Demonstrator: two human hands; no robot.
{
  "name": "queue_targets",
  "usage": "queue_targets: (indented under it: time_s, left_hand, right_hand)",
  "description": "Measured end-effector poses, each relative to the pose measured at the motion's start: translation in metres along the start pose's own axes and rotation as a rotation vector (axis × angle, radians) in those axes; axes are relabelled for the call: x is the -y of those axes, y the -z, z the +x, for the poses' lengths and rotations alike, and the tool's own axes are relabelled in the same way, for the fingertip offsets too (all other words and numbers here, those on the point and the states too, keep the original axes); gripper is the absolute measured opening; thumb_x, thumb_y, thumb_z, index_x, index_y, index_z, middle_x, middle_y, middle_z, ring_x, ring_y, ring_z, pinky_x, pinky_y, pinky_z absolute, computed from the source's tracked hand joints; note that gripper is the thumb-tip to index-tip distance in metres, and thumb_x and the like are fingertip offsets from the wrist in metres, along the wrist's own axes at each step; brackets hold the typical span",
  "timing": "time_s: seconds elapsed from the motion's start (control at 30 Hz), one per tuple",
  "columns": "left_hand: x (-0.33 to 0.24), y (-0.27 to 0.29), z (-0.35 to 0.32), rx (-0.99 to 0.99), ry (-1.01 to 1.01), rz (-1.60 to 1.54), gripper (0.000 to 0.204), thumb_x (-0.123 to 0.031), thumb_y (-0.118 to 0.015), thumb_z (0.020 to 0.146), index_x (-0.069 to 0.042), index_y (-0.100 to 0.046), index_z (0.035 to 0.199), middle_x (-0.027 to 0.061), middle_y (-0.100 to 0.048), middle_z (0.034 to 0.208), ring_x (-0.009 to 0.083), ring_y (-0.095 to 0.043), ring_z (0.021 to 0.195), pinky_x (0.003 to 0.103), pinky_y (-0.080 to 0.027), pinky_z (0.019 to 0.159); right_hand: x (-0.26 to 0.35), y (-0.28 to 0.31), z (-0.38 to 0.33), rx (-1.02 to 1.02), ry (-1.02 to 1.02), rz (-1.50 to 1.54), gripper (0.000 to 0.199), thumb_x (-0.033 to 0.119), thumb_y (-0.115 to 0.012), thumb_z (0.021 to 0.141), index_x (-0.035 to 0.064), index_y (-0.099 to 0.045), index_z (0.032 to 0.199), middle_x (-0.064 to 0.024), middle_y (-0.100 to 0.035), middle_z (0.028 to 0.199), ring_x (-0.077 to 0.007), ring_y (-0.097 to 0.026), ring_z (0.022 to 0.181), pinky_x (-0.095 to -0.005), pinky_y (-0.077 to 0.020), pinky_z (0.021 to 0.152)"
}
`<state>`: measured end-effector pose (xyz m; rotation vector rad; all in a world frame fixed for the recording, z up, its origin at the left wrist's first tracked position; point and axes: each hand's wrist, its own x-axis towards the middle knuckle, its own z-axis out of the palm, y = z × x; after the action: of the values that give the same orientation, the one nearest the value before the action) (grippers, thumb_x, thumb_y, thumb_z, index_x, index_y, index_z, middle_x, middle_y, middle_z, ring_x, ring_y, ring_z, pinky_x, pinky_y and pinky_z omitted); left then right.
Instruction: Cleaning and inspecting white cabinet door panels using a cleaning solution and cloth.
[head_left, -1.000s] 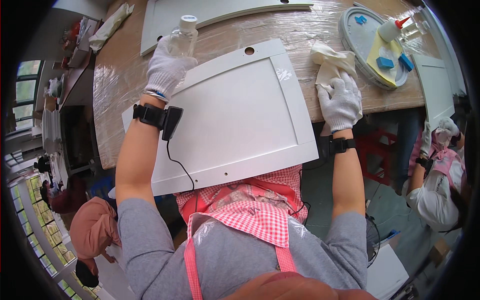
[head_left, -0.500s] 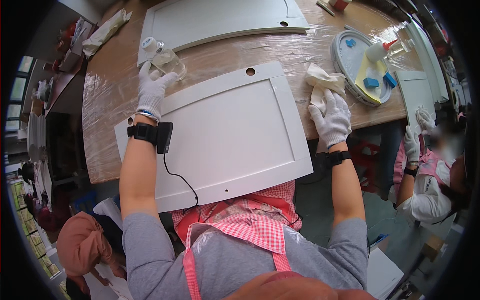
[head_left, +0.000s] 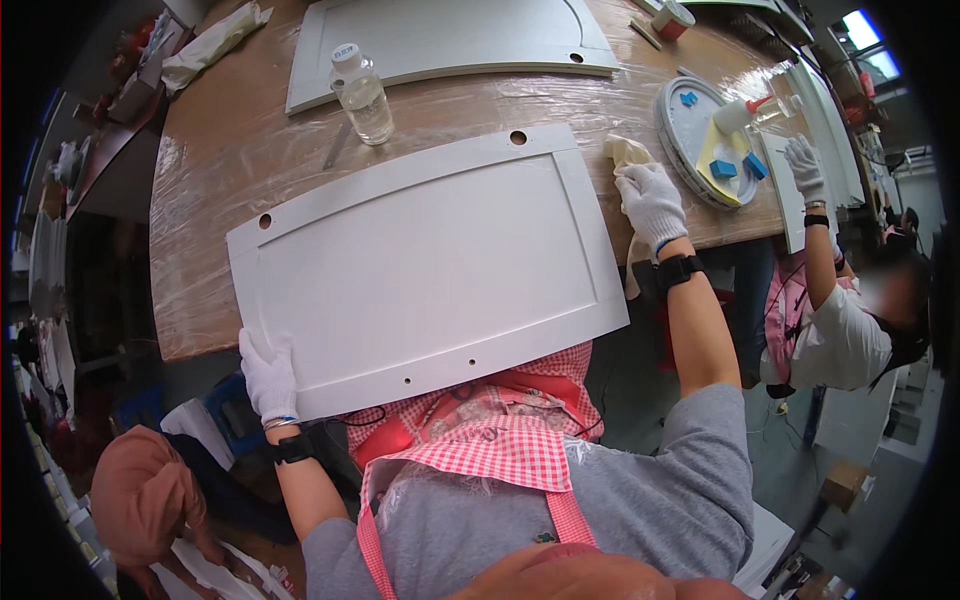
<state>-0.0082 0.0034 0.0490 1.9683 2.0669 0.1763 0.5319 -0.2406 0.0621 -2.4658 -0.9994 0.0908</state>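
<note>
- Your left hand (head_left: 268,378), in a white glove, closes its grip on the near left corner of the white cabinet door panel (head_left: 420,265), fingers laid on its face at the edge.
- The panel lies flat on the tabletop (head_left: 215,150), near the front edge; its near long side juts past that edge toward your apron (head_left: 480,440).
- The panel has a raised frame, a round hole at its far left corner, another at its far right corner, and small holes along its near rail.
- Your right hand (head_left: 652,203), also gloved, presses down on a pale cloth (head_left: 625,155) at the front edge of the tabletop, just beside the panel's right end; the fingers curl over the cloth, grasping it.
- A clear plastic bottle (head_left: 362,95) with a white cap stands upright beyond the panel's far edge, apart from it.
- A second grey-white panel (head_left: 450,40) lies along the far edge of the tabletop.
- A round grey tray (head_left: 683,125) sits toward the right end, holding blue blocks and a yellow pad.
- Another person's gloved hand (head_left: 803,168) reaches to the right end of the tabletop, near that tray.
</note>
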Motion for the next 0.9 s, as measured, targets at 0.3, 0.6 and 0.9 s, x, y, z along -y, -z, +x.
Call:
queue_targets:
  time_s: [0.3, 0.6, 0.9]
  left_hand:
    - [0.026, -0.014, 0.024, 0.01, -0.093, -0.314, 0.065, -0.043, -0.059, 0.1, -0.01, -0.041, 0.153, 0.0235, -0.057, 0.141, 0.0374, -0.057, 0.128, 0.04, -0.045, 0.105]
    - [0.012, -0.009, 0.02, 0.035, -0.053, -0.259, 0.063, -0.042, -0.057, 0.1, -0.009, -0.042, 0.152, 0.0237, -0.055, 0.144, 0.0383, -0.057, 0.127, 0.042, -0.045, 0.104]
    - [-0.047, 0.063, 0.001, 0.294, -0.358, -0.377, 0.069, -0.019, -0.066, 0.095, -0.005, -0.034, 0.156, 0.0238, -0.045, 0.152, 0.0333, -0.047, 0.138, 0.039, -0.039, 0.113]
  right_hand:
    - [0.06, -0.036, -0.031, 0.065, 0.241, -0.216, 0.014, 0.016, -0.061, 0.091, 0.0079, -0.063, 0.102, -0.0188, -0.062, 0.104, -0.0393, -0.067, 0.09, -0.0488, -0.0557, 0.075]
    - [0.238, -0.132, -0.06, 0.407, 0.635, -0.012, 0.019, 0.013, -0.058, 0.089, 0.003, -0.062, 0.106, -0.021, -0.063, 0.109, -0.0358, -0.066, 0.101, -0.0428, -0.0555, 0.086]
    - [0.065, -0.015, 0.057, -0.046, 0.038, 0.087, 0.046, 0.024, -0.067, 0.09, 0.0101, -0.056, 0.132, -0.0244, -0.065, 0.106, -0.0417, -0.065, 0.102, -0.0465, -0.0538, 0.089]
